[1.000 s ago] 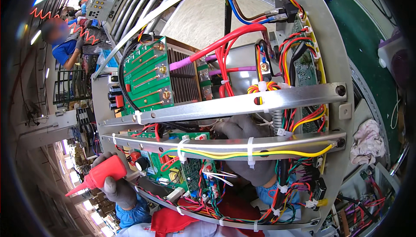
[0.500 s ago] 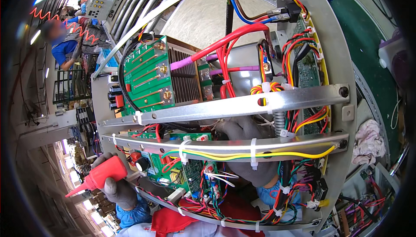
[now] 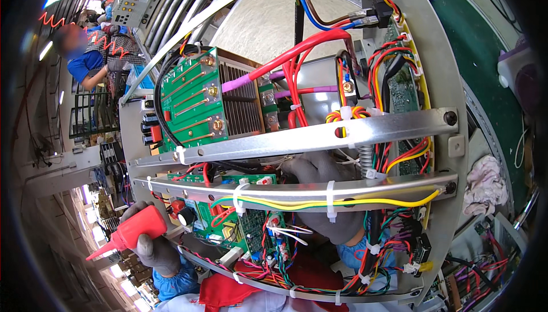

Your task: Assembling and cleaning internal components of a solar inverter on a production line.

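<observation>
Bottle point(image 3: 138, 229), red with a tapered nozzle point(image 3: 101, 250), is clamped between thumb and fingers of the gloved left hand point(image 3: 157, 256), out past the left end of the open metal chassis point(image 3: 439, 83). Nozzle points left and slightly down, away from the electronics. Good orientation: hold it outward like that, and don't squeeze while attention is on the other side.

Right hand point(image 3: 325, 170), also gloved, reaches up inside the chassis, passing behind the lower rail point(image 3: 388, 187) and showing in the gap under the upper rail point(image 3: 394, 129). Fingers look bent; contact is hidden, so can't tell whether they grip anything or are apart. Coiled metal sleeve point(image 3: 366, 160) sits just beside that hand.

Doing it well, as I judge it: work by feel with small finger moves, since the rails block part of the view. Glove bulk likely snags easily; mind the loose white leads point(image 3: 288, 231) left of the wrist and the wire bundle point(image 3: 371, 238) to its right. Don't lean the forearm on the small green board point(image 3: 251, 229). Best to draw the hand out along its entry path, slowly, no twisting against rail edges.
</observation>
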{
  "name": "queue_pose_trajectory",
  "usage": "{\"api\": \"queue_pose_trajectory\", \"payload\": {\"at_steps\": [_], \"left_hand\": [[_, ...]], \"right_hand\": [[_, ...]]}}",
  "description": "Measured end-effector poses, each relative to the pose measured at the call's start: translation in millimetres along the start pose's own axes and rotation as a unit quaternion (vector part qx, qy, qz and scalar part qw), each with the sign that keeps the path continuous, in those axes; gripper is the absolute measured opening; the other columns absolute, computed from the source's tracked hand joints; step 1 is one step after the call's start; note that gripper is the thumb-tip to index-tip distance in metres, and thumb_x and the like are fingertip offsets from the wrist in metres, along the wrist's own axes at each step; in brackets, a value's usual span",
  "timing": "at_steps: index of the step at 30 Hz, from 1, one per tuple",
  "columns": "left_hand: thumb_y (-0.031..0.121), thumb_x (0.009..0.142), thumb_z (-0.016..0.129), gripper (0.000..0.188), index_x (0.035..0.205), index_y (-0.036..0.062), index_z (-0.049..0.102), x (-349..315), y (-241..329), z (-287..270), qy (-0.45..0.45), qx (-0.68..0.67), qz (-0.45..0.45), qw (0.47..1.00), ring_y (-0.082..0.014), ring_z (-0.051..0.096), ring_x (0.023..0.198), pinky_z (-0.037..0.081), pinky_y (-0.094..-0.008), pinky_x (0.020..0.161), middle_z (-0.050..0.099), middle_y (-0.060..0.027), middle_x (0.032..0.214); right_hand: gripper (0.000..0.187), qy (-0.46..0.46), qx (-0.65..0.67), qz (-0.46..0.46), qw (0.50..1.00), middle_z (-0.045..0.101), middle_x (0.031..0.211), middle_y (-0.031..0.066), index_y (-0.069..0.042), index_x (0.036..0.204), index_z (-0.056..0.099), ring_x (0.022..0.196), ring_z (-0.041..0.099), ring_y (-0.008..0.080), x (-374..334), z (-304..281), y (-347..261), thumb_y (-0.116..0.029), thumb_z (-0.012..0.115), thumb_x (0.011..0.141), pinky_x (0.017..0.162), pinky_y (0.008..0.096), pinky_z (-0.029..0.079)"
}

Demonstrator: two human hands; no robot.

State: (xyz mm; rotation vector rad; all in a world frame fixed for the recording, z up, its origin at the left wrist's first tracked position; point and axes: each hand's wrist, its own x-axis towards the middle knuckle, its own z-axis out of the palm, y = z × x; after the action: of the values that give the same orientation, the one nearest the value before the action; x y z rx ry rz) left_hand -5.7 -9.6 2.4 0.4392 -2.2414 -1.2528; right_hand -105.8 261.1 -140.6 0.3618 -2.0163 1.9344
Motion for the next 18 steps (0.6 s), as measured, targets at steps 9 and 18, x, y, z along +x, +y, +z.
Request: {"api": "queue_pose_trajectory", "payload": {"at_steps": [9, 18], "left_hand": [[0.049, 0.070, 0.075, 0.084, 0.125, -0.0077, 0.049, -2, 1, 0, 0.007, 0.012, 0.001, 1.000, -0.0272, 0.060, 0.101, 0.047, -0.0381, 0.093, 0.059, -0.0173, 0.113], [0.042, 0.079, 0.063, 0.051, 0.098, -0.0058, 0.066, -4, 6, 2, -0.033, 0.044, 0.056, 0.997, -0.0289, 0.061, 0.102, 0.046, -0.0412, 0.094, 0.063, -0.0186, 0.110]], "right_hand": [[0.033, -0.112, -0.102, 0.106, 0.983, 0.061, 0.101, 0.0105, -0.010, 0.104, 0.067, 0.089, 0.065, 0.0298, -7, -14, -13, -0.027, 0.074, 0.077, 0.078, 0.0416, 0.053], [0.031, -0.057, -0.091, 0.092, 0.990, 0.061, 0.100, 0.0097, -0.008, 0.106, 0.064, 0.088, 0.065, 0.0280, -26, -4, -4, -0.025, 0.072, 0.080, 0.077, 0.0400, 0.054]]}}
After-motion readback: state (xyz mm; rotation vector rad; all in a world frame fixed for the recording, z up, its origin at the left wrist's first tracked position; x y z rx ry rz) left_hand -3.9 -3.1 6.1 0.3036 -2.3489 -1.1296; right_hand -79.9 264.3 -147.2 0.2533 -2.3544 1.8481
